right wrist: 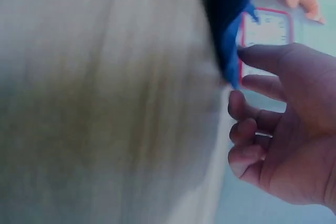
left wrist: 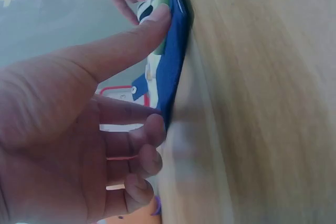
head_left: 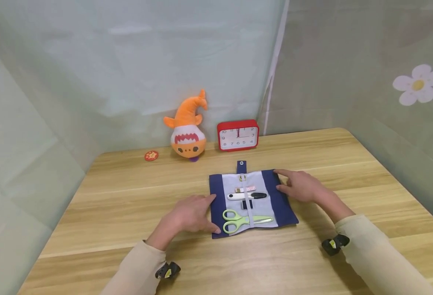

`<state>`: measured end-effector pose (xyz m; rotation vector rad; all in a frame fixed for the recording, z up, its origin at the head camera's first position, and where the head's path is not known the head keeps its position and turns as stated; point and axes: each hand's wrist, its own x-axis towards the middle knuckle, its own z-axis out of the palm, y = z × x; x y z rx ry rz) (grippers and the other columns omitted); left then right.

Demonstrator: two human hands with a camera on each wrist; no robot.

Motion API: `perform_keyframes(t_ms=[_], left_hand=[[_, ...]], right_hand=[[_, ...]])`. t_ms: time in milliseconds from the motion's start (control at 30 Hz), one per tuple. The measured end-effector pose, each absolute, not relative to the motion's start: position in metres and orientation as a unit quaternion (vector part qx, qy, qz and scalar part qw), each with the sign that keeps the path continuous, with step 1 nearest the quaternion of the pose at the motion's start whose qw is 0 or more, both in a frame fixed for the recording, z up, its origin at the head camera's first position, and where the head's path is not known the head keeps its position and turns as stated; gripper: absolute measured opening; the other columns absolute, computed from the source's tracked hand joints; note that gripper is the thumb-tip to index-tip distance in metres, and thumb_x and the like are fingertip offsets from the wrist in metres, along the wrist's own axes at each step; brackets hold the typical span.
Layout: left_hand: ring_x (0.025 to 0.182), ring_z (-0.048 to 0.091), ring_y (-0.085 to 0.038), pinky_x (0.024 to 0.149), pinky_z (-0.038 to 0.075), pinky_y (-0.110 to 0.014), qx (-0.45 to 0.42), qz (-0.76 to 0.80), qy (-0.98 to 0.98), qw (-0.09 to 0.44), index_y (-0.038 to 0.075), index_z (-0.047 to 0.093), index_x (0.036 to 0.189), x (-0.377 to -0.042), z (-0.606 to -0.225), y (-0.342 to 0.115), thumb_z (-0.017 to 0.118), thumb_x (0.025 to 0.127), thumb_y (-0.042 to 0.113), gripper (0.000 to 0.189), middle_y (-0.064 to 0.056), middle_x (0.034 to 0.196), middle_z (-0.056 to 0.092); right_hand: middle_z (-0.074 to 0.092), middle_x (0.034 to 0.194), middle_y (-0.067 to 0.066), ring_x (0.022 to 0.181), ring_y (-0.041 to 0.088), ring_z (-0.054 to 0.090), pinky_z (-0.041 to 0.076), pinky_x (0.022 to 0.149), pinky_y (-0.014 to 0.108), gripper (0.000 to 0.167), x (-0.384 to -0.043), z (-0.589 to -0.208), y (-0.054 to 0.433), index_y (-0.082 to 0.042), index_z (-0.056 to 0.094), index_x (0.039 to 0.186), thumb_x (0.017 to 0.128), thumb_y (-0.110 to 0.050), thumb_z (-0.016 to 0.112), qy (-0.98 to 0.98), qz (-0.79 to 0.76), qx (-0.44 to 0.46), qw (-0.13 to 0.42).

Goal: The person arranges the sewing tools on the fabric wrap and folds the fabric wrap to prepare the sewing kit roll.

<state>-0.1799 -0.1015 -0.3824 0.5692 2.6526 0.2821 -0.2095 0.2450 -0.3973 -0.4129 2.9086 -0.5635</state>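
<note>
A navy sewing pouch [head_left: 286, 211] lies unfolded on the table, its pale grey lining face up. Along its left edge, the left hand [head_left: 192, 213] rests with thumb and index finger spread apart, their tips on the navy border. The right hand [head_left: 302, 185] touches the opposite edge near the top corner, also with thumb and index finger apart. A white elastic band [head_left: 250, 213] crosses green-handled scissors [head_left: 235, 221], a small dark block [head_left: 244, 205], a slim white-and-black tool [head_left: 236, 196] and a short pinkish strip [head_left: 251, 189]. A snap tab [head_left: 241, 168] sticks out at the top.
Behind the pouch stand a red clock [head_left: 238, 137] and an orange shark plush [head_left: 188, 123]. A round red disc [head_left: 151, 155] lies left of the plush. Fabric curtains [head_left: 135, 73] hang round the wooden table [head_left: 128, 209].
</note>
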Motion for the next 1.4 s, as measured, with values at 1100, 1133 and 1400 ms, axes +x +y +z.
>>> perform_keyframes(t_ms=[1100, 1133, 1400], left_hand=[[0.089, 0.062, -0.02, 0.075, 0.054, -0.041, 0.334, 0.045, 0.938, 0.078, 0.009, 0.077, 0.104, -0.145, -0.381, -0.103, 0.08, 0.091, 0.026, 0.021, -0.004, 0.099, 0.065], [0.087, 0.062, -0.02, 0.074, 0.054, -0.041, 0.339, 0.045, 0.937, 0.072, 0.01, 0.077, 0.101, -0.145, -0.381, -0.103, 0.078, 0.091, 0.023, 0.016, -0.004, 0.097, 0.064], [0.086, 0.067, -0.02, 0.076, 0.057, -0.039, 0.395, 0.074, 0.915, 0.032, 0.012, 0.073, 0.093, -0.149, -0.38, -0.114, 0.071, 0.097, 0.01, 0.005, -0.002, 0.093, 0.068]], right_hand=[[0.072, 0.103, 0.002, 0.095, 0.02, 0.071, 0.06, 0.084, 0.042, 0.02, -0.128, -0.392, 0.232, -0.005, 0.082, 0.105, 0.085, -0.002, 0.079, 0.955, -0.112, -0.276, 0.012], [0.073, 0.102, 0.002, 0.094, 0.02, 0.072, 0.06, 0.083, 0.041, 0.018, -0.128, -0.393, 0.233, -0.006, 0.082, 0.104, 0.087, -0.002, 0.078, 0.953, -0.114, -0.282, 0.006], [0.076, 0.098, -0.004, 0.091, 0.015, 0.073, 0.06, 0.079, 0.037, 0.011, -0.135, -0.394, 0.247, -0.012, 0.079, 0.102, 0.095, -0.005, 0.073, 0.942, -0.178, -0.286, -0.006]])
